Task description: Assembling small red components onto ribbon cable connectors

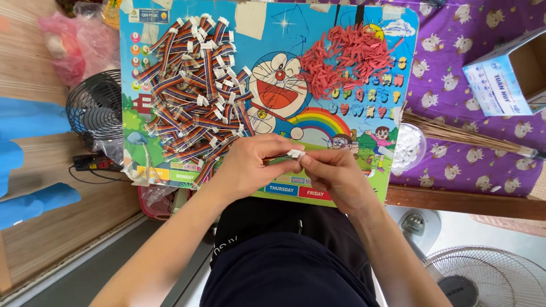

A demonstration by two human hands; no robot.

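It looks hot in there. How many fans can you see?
2. A small black fan sits left of the cartoon board; a white fan stands at bottom right, partly cut off. Others may be hidden.

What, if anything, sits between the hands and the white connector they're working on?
Nothing visible. The left hand and right hand both pinch the white connector directly, fingertips touching it above the cartoon board.

On the one cartoon board lie two heaps: one pile of rainbow ribbon cables at its left, too many to count, and one pile of small red pieces at its upper right. Two hands share one white connector at the board's lower edge. Two fans show, one left of the board, one below its right corner. One cardboard box and one clear cup sit right of the board.
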